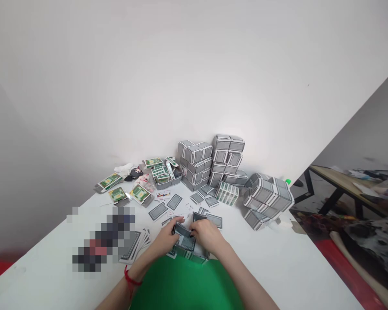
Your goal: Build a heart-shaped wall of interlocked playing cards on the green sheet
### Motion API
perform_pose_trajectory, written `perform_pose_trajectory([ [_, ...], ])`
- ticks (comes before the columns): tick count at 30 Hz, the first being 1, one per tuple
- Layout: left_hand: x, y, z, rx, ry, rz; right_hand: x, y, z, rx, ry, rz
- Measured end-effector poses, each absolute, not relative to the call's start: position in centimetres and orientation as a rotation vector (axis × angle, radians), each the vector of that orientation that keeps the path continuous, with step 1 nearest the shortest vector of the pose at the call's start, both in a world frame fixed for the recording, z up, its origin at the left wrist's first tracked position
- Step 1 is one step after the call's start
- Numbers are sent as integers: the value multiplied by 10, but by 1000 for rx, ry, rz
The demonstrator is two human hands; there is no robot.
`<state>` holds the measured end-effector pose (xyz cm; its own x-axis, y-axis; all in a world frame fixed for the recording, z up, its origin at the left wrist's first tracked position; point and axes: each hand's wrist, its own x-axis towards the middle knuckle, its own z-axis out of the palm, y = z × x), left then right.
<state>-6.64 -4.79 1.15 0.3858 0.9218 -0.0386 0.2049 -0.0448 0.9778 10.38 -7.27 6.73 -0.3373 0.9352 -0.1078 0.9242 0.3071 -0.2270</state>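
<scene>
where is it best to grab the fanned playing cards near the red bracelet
Probably by the two long edges, coming down from above: the fanned playing cards lie flat, spread rightward, so squeezing both sides should square them up.

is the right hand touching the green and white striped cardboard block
Apart: the head view shows grey patterned cards and white tabletop between the right hand and the block.

Your L hand (166, 237) & R hand (209, 235) are either side of the card box (186, 244) on the table (278, 267), w/ the fanned card pile (131, 246) to your L. Behind, two card-block stacks (222, 156) stand nr the wall (194, 77), card packs (117, 194) back L, block cluster (270, 196) back R.
</scene>
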Motion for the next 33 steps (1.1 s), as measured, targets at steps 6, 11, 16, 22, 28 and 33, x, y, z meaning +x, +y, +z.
perform_pose_trajectory([
  [6,-60,-50,15,1528,1052,807,101,-75,61,-1723,-2439,472],
  [11,-59,-50,15,1551,1044,800,105,-81,58,-1666,-2282,656],
  [16,-66,-53,28,1808,1054,756,126,-77,63,-1677,-2141,607],
  [22,-56,-45,43,2148,1086,526,141,-40,52,-1689,-1980,490],
  [28,-44,-28,31,2199,1066,473,133,-22,28,-1632,-1920,844],
  [33,-44,-28,25,2204,1063,499,128,-29,22,-1657,-1876,795],
])
